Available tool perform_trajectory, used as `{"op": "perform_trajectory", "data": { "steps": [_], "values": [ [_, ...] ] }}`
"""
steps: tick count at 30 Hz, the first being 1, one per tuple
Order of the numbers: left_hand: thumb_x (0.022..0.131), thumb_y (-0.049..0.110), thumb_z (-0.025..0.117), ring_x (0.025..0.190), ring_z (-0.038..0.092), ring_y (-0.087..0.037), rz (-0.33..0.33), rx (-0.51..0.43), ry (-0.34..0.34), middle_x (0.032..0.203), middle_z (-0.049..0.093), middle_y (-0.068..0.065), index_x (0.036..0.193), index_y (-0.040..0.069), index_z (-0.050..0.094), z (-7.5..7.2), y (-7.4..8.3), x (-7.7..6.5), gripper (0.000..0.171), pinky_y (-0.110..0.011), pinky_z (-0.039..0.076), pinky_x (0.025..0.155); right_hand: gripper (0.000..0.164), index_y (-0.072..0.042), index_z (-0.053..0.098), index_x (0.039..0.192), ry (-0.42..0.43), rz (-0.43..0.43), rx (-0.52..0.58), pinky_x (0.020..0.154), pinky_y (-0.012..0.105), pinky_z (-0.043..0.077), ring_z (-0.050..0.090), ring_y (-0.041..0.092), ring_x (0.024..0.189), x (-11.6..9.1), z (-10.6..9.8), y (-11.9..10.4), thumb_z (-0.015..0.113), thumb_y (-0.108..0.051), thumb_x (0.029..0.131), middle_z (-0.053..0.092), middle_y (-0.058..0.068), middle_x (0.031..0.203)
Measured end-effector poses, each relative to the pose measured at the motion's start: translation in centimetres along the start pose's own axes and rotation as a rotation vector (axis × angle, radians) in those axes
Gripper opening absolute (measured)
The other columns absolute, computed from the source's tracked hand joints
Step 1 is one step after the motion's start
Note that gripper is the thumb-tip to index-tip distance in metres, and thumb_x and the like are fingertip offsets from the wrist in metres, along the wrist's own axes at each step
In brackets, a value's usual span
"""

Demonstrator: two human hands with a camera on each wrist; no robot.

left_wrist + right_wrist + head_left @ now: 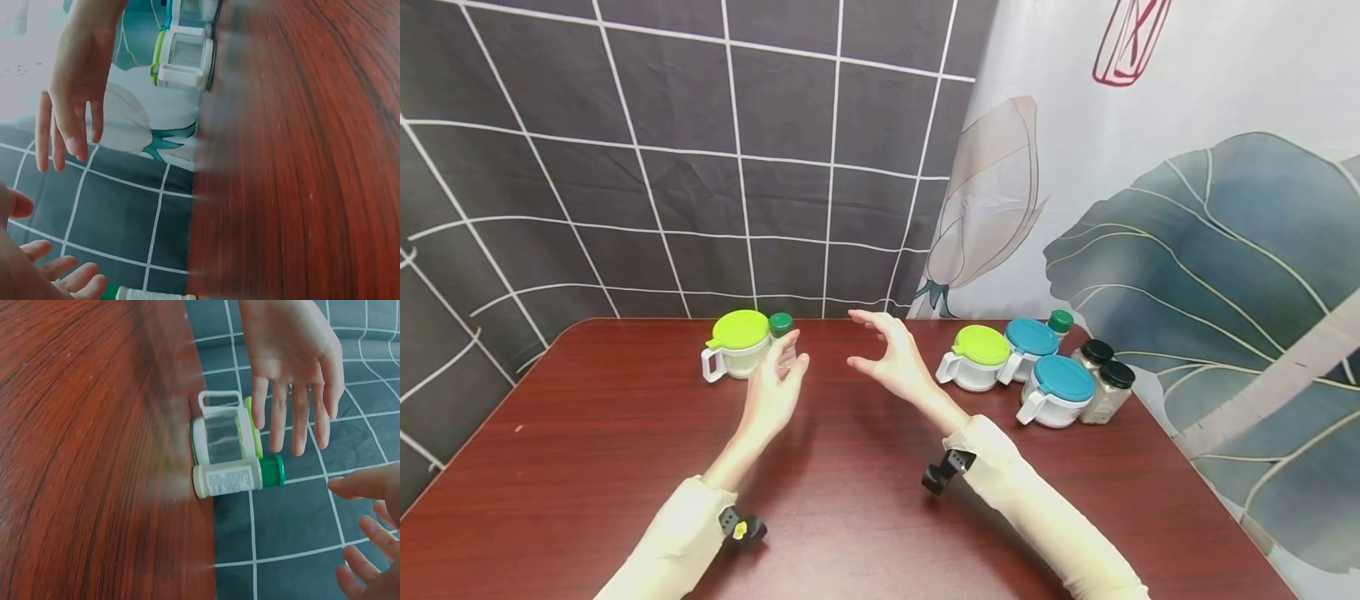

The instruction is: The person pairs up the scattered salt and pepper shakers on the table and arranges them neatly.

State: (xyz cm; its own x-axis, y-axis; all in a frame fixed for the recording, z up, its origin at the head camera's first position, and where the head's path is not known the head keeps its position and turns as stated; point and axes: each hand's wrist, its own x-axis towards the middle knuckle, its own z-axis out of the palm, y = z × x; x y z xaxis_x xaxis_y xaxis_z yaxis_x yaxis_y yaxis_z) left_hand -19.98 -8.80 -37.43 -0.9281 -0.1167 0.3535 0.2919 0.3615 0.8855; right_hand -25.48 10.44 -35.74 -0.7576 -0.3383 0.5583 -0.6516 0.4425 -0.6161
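Note:
My left hand (772, 392) hovers over the left half of the table with nothing in it, fingers loosely spread. In the head view it overlaps a green-capped shaker bottle (782, 325), which the right wrist view shows apart from the fingers. Beside that bottle sits a seasoning jar with a lime-green lid (740, 331) and a white handle. My right hand (897, 358) is raised too, thumb and fingers apart and holding nothing. Nearest to it stands another lime-lidded jar (981, 346), a little to its right.
Two blue-lidded jars (1064, 379) stand at the right, with a second green-capped bottle (1061, 322) behind them. Two black-capped shakers (1108, 392) are close to the right edge of the reddish-brown table (850, 500). A dark grid-patterned curtain (685, 192) hangs along the back.

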Motion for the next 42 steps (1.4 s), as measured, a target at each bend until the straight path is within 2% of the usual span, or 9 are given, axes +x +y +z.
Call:
{"op": "perform_trajectory", "data": {
  "steps": [6, 14, 19, 23, 30, 36, 42],
  "values": [
    [0.096, 0.009, 0.053, 0.128, 0.051, -0.037, -0.040, -0.019, -0.054, 0.141, 0.050, -0.022, 0.138, 0.002, 0.048, 0.8, 0.3, 0.2, 0.042, -0.050, 0.040, 0.107, 0.062, -0.008, 0.059, 0.128, 0.011, -0.018, -0.024, 0.094, 0.043, 0.049, 0.057, 0.029, 0.112, -0.6, -1.0, 0.2, 0.081, -0.004, 0.071, 0.064, 0.012, 0.122],
    [0.095, 0.011, 0.055, 0.129, 0.050, -0.036, -0.035, -0.002, -0.100, 0.142, 0.050, -0.020, 0.138, 0.005, 0.048, 1.8, 0.6, 0.2, 0.044, -0.050, 0.041, 0.106, 0.058, -0.009, 0.060, 0.126, 0.039, -0.039, -0.049, 0.093, 0.043, 0.049, 0.056, 0.024, 0.110, -1.3, -2.3, 0.5, 0.080, -0.004, 0.072, 0.066, 0.010, 0.120],
    [0.095, 0.013, 0.055, 0.128, 0.051, -0.036, -0.032, 0.002, -0.121, 0.140, 0.052, -0.019, 0.137, 0.005, 0.049, 2.5, 0.9, 0.2, 0.044, -0.050, 0.042, 0.105, 0.053, -0.010, 0.063, 0.123, 0.098, -0.083, -0.080, 0.090, 0.038, 0.050, 0.057, 0.022, 0.107, -2.1, -2.6, 0.8, 0.079, -0.003, 0.073, 0.068, 0.007, 0.116],
    [0.094, 0.014, 0.055, 0.128, 0.051, -0.035, -0.038, 0.005, -0.139, 0.140, 0.052, -0.017, 0.137, 0.006, 0.050, 2.9, 1.1, 0.2, 0.044, -0.050, 0.042, 0.105, 0.056, -0.009, 0.061, 0.125, 0.108, -0.090, -0.086, 0.091, 0.033, 0.050, 0.058, 0.023, 0.108, -2.8, -3.0, 0.8, 0.080, -0.004, 0.073, 0.067, 0.009, 0.117],
    [0.094, 0.015, 0.055, 0.127, 0.052, -0.034, -0.025, 0.000, -0.152, 0.139, 0.054, -0.017, 0.136, 0.007, 0.051, 3.4, 1.6, 0.3, 0.043, -0.049, 0.042, 0.105, 0.058, -0.009, 0.059, 0.126, 0.125, -0.081, -0.079, 0.091, 0.032, 0.050, 0.060, 0.024, 0.109, -3.5, -4.0, 1.2, 0.080, -0.002, 0.072, 0.066, 0.007, 0.118],
    [0.094, 0.014, 0.056, 0.124, 0.055, -0.033, -0.005, 0.000, -0.150, 0.135, 0.058, -0.016, 0.133, 0.007, 0.054, 4.4, 1.7, 0.0, 0.040, -0.049, 0.045, 0.102, 0.058, -0.009, 0.058, 0.126, 0.142, -0.055, -0.103, 0.089, 0.040, 0.051, 0.060, 0.029, 0.107, -4.1, -4.7, 1.6, 0.080, -0.002, 0.073, 0.066, 0.011, 0.115],
    [0.093, 0.014, 0.057, 0.123, 0.055, -0.035, -0.015, -0.040, -0.171, 0.135, 0.058, -0.015, 0.133, 0.007, 0.055, 5.5, 1.5, -0.3, 0.040, -0.049, 0.045, 0.101, 0.054, -0.007, 0.060, 0.124, 0.180, -0.048, -0.085, 0.088, 0.033, 0.050, 0.061, 0.025, 0.107, -5.1, -5.4, 2.1, 0.078, 0.001, 0.073, 0.066, 0.009, 0.115]
  ]
}}
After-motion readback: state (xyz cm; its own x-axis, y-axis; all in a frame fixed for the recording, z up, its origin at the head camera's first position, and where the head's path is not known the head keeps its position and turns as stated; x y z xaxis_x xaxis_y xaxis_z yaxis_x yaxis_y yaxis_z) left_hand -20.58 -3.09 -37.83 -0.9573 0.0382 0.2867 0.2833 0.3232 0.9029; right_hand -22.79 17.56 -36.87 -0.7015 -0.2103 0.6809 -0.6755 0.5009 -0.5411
